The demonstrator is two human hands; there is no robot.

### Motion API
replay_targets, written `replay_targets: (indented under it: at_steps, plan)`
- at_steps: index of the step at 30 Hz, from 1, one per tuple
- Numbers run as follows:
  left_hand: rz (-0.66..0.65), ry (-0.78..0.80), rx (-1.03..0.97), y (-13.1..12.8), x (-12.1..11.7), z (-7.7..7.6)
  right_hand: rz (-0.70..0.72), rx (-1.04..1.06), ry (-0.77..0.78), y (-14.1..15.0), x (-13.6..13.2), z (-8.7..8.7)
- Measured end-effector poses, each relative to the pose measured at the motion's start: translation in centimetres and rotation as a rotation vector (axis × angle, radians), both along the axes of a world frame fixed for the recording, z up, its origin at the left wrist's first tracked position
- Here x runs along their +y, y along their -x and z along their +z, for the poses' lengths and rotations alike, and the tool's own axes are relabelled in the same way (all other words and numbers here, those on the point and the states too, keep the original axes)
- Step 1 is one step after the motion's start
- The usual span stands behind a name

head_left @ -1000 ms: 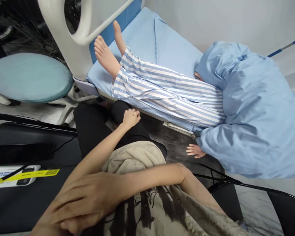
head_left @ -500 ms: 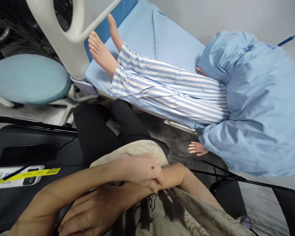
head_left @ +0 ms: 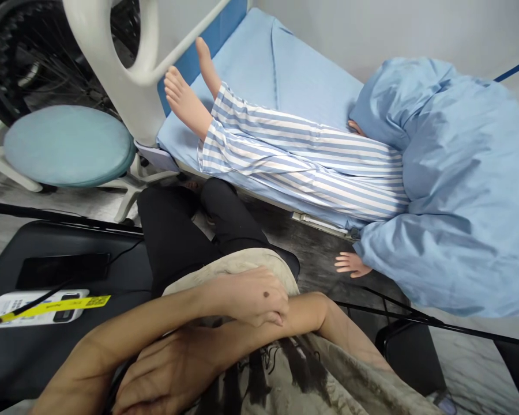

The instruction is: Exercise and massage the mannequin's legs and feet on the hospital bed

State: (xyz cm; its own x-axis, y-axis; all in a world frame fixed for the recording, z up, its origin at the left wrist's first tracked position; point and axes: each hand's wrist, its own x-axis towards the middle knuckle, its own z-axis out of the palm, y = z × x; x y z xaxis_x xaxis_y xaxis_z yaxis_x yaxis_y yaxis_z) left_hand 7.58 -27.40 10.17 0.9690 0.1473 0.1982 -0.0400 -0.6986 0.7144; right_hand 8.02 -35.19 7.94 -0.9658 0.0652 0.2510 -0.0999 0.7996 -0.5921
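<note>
Both my forearms lie crossed over my lap, on a beige garment [head_left: 259, 257]. My left hand [head_left: 255, 294] rests on top of my right forearm [head_left: 303, 314], its fingers curled into a loose fist with nothing seen in them. Tucked under the left forearm, my right hand [head_left: 168, 369] lies flat near my left elbow, fingers stretched out and their tips partly hidden. Beyond my knees a manikin in striped trousers [head_left: 303, 153] lies on a bed with a blue sheet [head_left: 259, 63]. A loose blue garment [head_left: 467, 173] covers its upper body, and a manikin hand [head_left: 352, 264] hangs off the bed's near side.
To my left, a dark phone [head_left: 63, 270] and a white device with a yellow tag [head_left: 38, 308] lie on a black chair seat [head_left: 21, 357]. A round teal stool [head_left: 69, 144] stands by the white footboard [head_left: 108, 75]. Behind it is a wheel [head_left: 8, 57].
The view has shifted slightly, so the bed, stool and chair appear a little further right and lower. My left fingers have curled in more on the right forearm. The manikin has not moved.
</note>
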Motion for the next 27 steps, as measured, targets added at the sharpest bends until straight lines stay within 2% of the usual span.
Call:
replay_targets:
  at_steps: [2, 6, 9, 12, 15, 18, 20, 23, 25, 27]
  plan:
    - [0.041, 0.022, -0.017, 0.5, 0.4, -0.5, 0.067, 0.037, 0.055, 0.1, 0.4, -0.1]
    - [0.124, 0.101, -0.015, 2.4, 1.8, -1.1, 0.075, -0.009, 0.175, 0.0, 0.8, 0.1]
    - [0.242, 0.134, 0.017, 4.5, 3.1, -0.8, 0.029, 0.039, 0.204, 0.1, 0.4, -0.5]
    - [0.372, 0.132, 0.061, 6.7, 4.3, -0.3, -0.031, 0.131, 0.193, 0.6, -0.5, -2.3]
    - [0.523, 0.114, 0.117, 9.0, 5.5, -0.6, -0.100, 0.200, 0.208, 1.5, -1.6, -4.9]
    - [0.727, 0.051, 0.218, 11.7, 7.0, -2.0, -0.115, 0.261, 0.232, 2.3, -2.2, -6.8]
    - [0.885, -0.008, 0.324, 13.7, 8.3, -3.3, -0.091, 0.274, 0.240, 2.5, -1.9, -7.2]
    - [1.138, -0.046, 0.520, 16.8, 10.2, -5.4, -0.053, 0.221, 0.242, 1.9, -0.9, -6.4]
    - [1.310, -0.053, 0.667, 18.7, 11.3, -6.6, -0.078, 0.157, 0.270, 1.1, -0.1, -5.5]
    - [1.478, -0.038, 0.803, 20.5, 12.1, -7.8, -0.165, 0.078, 0.369, 0.4, 0.4, -5.0]
